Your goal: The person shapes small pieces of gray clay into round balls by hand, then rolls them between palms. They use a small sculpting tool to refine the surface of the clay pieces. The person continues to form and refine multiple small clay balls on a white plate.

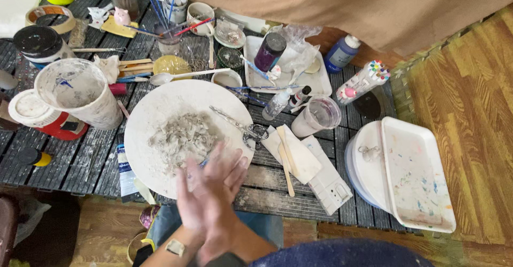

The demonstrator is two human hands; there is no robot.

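In the head view, the two hands are pressed flat together, palm against palm, just over the near edge of the round white board [160, 112]. The left hand [195, 203] lies below and its fingers point up and to the right; the right hand [222, 184] lies across it, with the fingers spread a little and the tips reaching toward the scissors [240, 125]. Something small and blue shows between the palms near the fingers, but I cannot tell what it is, and I cannot tell if clay is between the hands. Both hands look dusty with grey-white material. The clay [181, 136] is a loose grey pile of crumbs in the middle of the board, just beyond the fingertips and not touched by them. The scissors lie on the right side of the board, with the handles over its edge. To the right of the board a wooden stick [286, 163] rests on a white tile [304, 157]. A big white cup [80, 93] lies on its side to the left of the board. A white tray [414, 173] stands on a tub at the far right. All this is on a dark slatted table [69, 160].
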